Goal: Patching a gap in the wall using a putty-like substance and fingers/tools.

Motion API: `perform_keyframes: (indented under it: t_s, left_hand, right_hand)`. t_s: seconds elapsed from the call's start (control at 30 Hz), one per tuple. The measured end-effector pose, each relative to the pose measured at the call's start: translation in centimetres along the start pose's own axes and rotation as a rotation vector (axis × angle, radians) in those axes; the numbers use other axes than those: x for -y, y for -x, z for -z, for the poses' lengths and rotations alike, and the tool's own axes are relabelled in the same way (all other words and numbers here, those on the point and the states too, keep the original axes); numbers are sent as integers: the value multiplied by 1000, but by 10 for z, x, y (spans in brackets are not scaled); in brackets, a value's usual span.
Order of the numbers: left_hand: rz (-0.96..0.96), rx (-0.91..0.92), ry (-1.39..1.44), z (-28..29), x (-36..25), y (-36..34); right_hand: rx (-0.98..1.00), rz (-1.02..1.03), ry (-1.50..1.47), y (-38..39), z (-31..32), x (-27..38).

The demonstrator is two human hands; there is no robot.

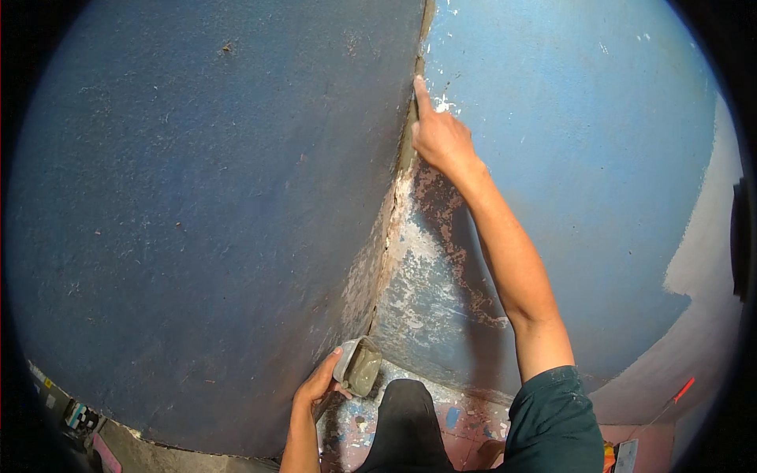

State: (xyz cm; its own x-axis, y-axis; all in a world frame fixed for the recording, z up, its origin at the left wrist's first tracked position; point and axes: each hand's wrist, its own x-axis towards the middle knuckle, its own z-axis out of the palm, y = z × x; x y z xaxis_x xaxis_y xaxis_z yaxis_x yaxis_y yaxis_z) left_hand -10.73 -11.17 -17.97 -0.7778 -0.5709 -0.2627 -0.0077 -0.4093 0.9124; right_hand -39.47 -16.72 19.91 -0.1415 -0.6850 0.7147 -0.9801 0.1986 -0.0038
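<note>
My left hand (319,380) is closed around the side of a small grey plastic tub (348,361), low by the wall corner. Grey-green paste (363,370) coats the inside of the tub, which is tilted. Higher up, my right hand (443,135) reaches to the corner where the two walls meet. Its index finger is stretched out, the tip touching a strip of grey filler (407,146) in the corner joint. The other fingers curl in, partly hidden, and no tool shows in them. Below the filler, the corner crack (384,264) is rough and unfilled.
The left wall (197,197) is dark blue, the right wall (583,181) lighter blue. Paint is peeling (418,268) low in the corner. My dark-clothed knee (406,418) is above a paint-spotted floor (457,418). A red-handled tool (684,389) leans at the far right.
</note>
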Motion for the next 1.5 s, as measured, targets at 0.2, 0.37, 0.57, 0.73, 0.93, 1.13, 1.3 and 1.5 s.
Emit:
perform_keyframes:
  t_s: [0.2, 0.37, 0.57, 0.73, 0.93, 1.13, 1.3, 1.5]
  left_hand:
    - [20, -40, -22, -1, 1, 1]
    - [-11, -28, -37, -1, 4, 0]
    - [-3, -134, -80, -7, -4, 9]
    - [72, -68, -45, 2, 2, 1]
    - [37, 14, 19, 14, 18, -9]
    - [64, 26, 22, 18, 23, -12]
    - [52, 2, 27, 20, 24, -12]
    - [27, -24, 7, 9, 16, -8]
  right_hand:
    - [200, 21, 134, 16, 8, 0]
    - [-38, 34, 25, -16, 40, -8]
    - [105, 73, -237, -9, 8, -9]
    - [257, 17, -176, 22, -16, -6]
    - [110, 183, -280, 35, -21, -37]
    - [109, -53, -709, 4, 8, -16]
    - [158, -4, -725, 14, -27, -17]
    - [179, -111, -797, 15, 9, -23]
